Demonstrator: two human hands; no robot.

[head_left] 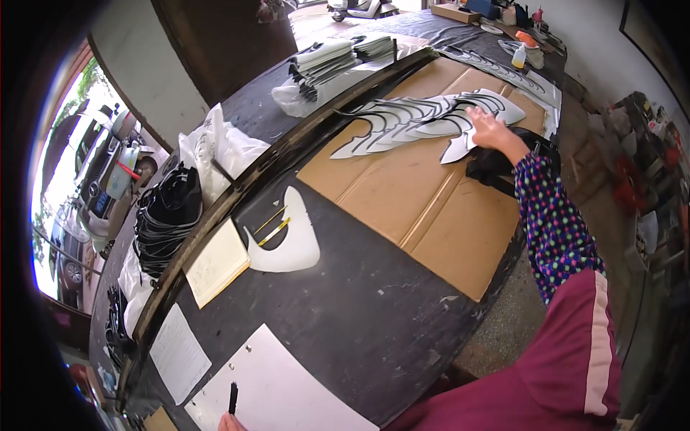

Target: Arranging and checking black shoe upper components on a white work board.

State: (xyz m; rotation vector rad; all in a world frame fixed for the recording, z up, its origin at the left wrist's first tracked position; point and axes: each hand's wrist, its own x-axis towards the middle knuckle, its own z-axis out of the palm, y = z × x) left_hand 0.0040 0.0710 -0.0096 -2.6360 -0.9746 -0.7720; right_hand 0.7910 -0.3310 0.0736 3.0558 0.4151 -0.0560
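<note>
- Resting at the near right end of a fan of white, black-edged pieces (388, 129), the right hand (490, 131) has its fingers loosely spread; whether they pinch a piece, I cannot tell.
- These pieces overlap in a row on flat brown cardboard (402, 201), mostly to the left of that hand and well apart from the other.
- At the lower edge, the left hand (231, 422), mostly out of view, has its fingers closed around a short black tool (233, 397), upright over a white board (277, 381).
- Clear plastic (287, 104) lies under and around stacks of similar pieces (323, 65) across the table (338, 316).
- A crumpled white plastic bag (230, 144) stands beside a bundle of black strips (169, 215); its contents are hidden.
- At the far end, a translucent bottle (519, 56) holds yellowish liquid, and a shallow cardboard box (454, 14) sits beyond it; its inside cannot be made out.
</note>
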